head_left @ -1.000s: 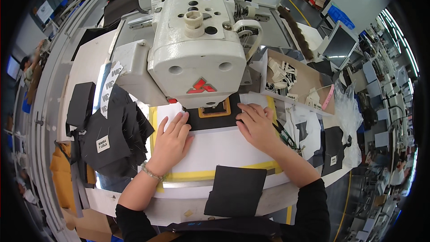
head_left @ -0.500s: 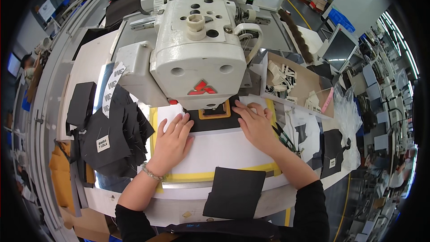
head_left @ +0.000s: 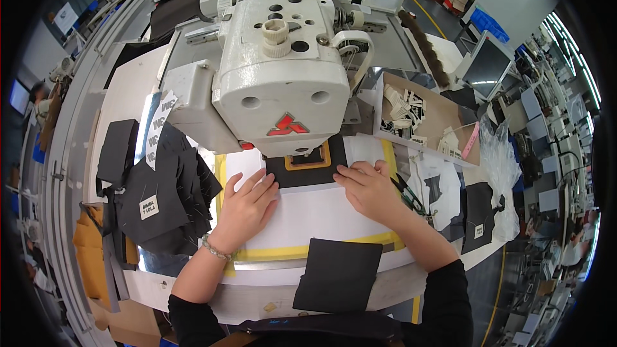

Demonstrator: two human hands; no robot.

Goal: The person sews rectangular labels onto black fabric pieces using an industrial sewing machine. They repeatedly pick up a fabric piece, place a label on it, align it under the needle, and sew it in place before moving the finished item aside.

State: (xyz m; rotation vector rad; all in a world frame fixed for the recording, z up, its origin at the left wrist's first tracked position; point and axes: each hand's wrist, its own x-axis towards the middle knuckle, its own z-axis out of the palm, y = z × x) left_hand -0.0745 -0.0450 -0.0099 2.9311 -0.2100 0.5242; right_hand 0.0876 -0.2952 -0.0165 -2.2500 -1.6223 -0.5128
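Note:
A black fabric piece (head_left: 308,178) lies under the head of a white industrial sewing machine (head_left: 279,99), on a white sheet edged with yellow tape. A yellow-rimmed rectangular clamp frame (head_left: 310,166) rests on the fabric; the needle area above it is mostly hidden. My left hand (head_left: 247,202) is open, its fingertips laid along the fabric's left edge. On the opposite edge, my right hand (head_left: 365,187) rests fingertips on the near right corner, fingers loosely bent and not gripping. Nearer to me, another black fabric piece (head_left: 337,274) sits over the table's front edge.
Left of the machine are piled black fabric pieces (head_left: 170,202), one bearing a pale label (head_left: 148,207). To the right stands an open box (head_left: 443,115) of labels. Scissors or a similar dark tool (head_left: 409,194) lie beside my right hand, near clear plastic (head_left: 498,173).
My right hand has slid slightly toward me along the fabric's right edge. My left fingertips have shifted a little nearer too. The clamp frame and fabric look nearly unmoved.

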